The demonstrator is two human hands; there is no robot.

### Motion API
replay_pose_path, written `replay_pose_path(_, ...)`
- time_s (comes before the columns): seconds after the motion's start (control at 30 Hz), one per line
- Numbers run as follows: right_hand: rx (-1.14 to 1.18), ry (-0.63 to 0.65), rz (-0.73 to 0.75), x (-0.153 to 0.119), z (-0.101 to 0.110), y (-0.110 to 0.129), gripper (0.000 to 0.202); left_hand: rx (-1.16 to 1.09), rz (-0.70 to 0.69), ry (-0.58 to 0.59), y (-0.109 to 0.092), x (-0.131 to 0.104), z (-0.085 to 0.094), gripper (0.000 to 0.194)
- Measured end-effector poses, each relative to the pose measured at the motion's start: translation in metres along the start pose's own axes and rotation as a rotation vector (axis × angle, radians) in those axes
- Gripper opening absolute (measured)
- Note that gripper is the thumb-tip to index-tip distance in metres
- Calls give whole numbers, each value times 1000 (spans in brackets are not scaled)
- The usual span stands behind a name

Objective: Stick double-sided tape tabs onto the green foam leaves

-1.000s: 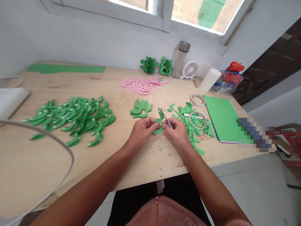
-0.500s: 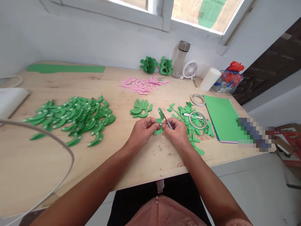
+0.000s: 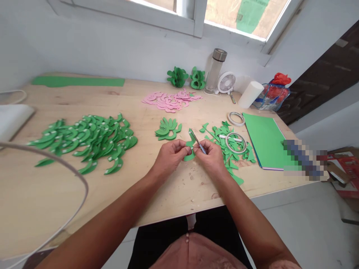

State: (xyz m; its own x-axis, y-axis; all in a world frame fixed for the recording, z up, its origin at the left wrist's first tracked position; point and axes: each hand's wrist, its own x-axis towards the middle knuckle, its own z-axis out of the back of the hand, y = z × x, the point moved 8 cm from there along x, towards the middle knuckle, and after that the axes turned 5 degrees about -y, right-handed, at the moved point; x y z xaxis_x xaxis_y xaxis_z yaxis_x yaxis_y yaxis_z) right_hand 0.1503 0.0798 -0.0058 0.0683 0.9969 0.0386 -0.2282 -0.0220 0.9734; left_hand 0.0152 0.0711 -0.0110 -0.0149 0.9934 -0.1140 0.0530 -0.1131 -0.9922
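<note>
My left hand (image 3: 172, 154) pinches a curved green paper cutout (image 3: 189, 156) by its left edge, low over the table. Close beside it, my right hand (image 3: 211, 154) is closed around a small pair of scissors (image 3: 198, 141), whose blades point up and to the left. The right fingertips also meet the cutout's right edge. A fanned stack of green paper cutouts (image 3: 168, 129) lies just beyond my left hand. Green paper scraps (image 3: 224, 130) are scattered right of my right hand, with a tape roll (image 3: 236, 143) on top of them.
A large heap of curved green cutouts (image 3: 95, 138) covers the table's left. Pink cutouts (image 3: 171, 101) lie toward the back. Green paper sheets (image 3: 269, 142), a second tape roll (image 3: 236, 118), a glass bottle (image 3: 215, 71) and a fan (image 3: 226, 82) stand or lie rightward. A cable (image 3: 84, 186) arcs at left.
</note>
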Motion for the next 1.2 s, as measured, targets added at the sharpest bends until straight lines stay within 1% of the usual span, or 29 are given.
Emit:
replay_pose_path(0.33, -7, 5, 22, -1, 0, 0, 9, -11, -3, -4, -1, -1, 0, 14)
replay_pose_path(0.53, -12, 9, 11, 0, 0, -1, 10, -13, -5, -10, -3, -1, 0, 16)
replay_pose_path(0.7, -7, 11, 11, 0, -1, -1, 10, -20, 8, -2, 0, -1, 0, 17)
replay_pose_path(0.93, -4, 6, 20, 0, -1, -1, 11, 6, 15, -32, 3, 1, 3, 16)
replay_pose_path(1.2, 45, 6, -10, -2, -1, 0, 13, -1, 13, -51, 4, 1, 4, 16)
